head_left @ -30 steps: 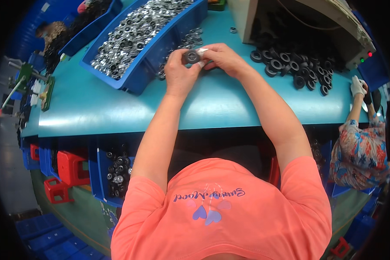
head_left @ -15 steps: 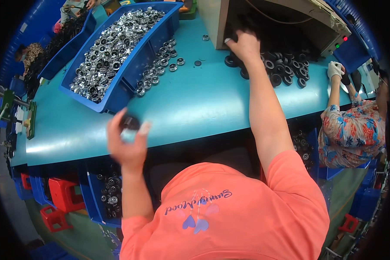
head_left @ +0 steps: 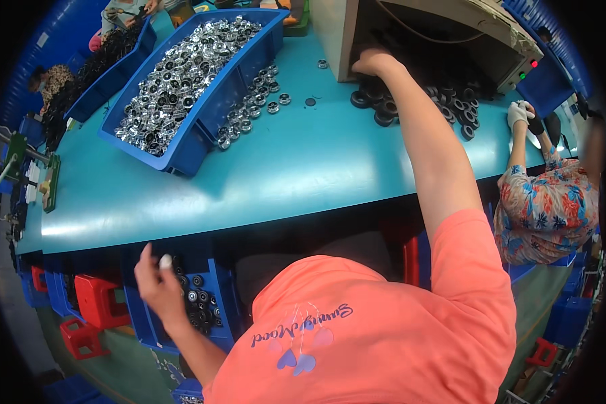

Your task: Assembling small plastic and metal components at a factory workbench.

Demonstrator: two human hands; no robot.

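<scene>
L hand [head_left: 159, 288] low, fingers [head_left: 145, 260] apart; R arm [head_left: 432, 138] outstretched, R hand [head_left: 376, 62] fwd.

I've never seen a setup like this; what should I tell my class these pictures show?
No robot here: a fisheye camera on a person's head looks down, so straight edges bend. On the teal table, a blue tray holds shiny metal parts, with more beside it; black rings lie by a beige box. The person's left hand is open at a blue bin below the table edge, nothing visibly held. The right hand reaches into the box; its fingertips are hidden, so its grip cannot be judged.
</scene>
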